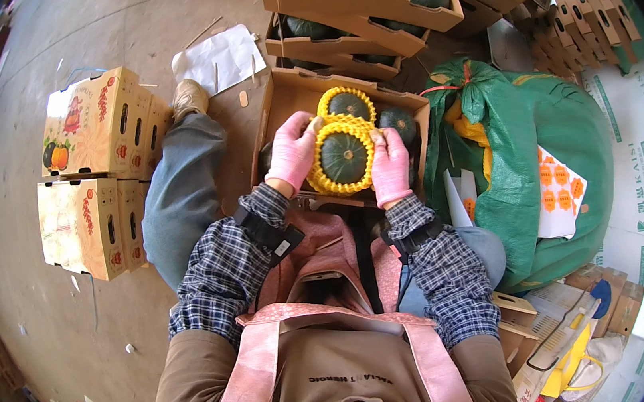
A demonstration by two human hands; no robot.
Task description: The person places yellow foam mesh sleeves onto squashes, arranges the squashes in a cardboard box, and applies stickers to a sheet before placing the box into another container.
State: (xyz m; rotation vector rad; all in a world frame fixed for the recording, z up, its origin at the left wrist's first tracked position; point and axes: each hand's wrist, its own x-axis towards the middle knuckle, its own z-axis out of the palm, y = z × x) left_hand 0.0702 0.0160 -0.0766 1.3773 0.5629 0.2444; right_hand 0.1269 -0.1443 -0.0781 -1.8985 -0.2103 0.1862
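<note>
Left pink-gloved hand (291, 154) at 9, right pink-gloved hand (391, 170) at 3 o'clock, grip pinching yellow foam net (343, 189) around round dark-green squash (343, 158) over brown cardboard box (289, 95). Risk: uneven pull tears net.

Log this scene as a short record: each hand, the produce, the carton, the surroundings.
Left hand: pink-gloved, pinching the left edge of the front yellow net
Right hand: pink-gloved, pinching that net's right edge
Produce: front squash, dark green, ringed by the front yellow net; second squash just beyond, also netted
Carton: open cardboard carton beneath the hands, holding squash
Right side: green sack, sticker sheet against it
Left side: stacked printed cartons
</note>
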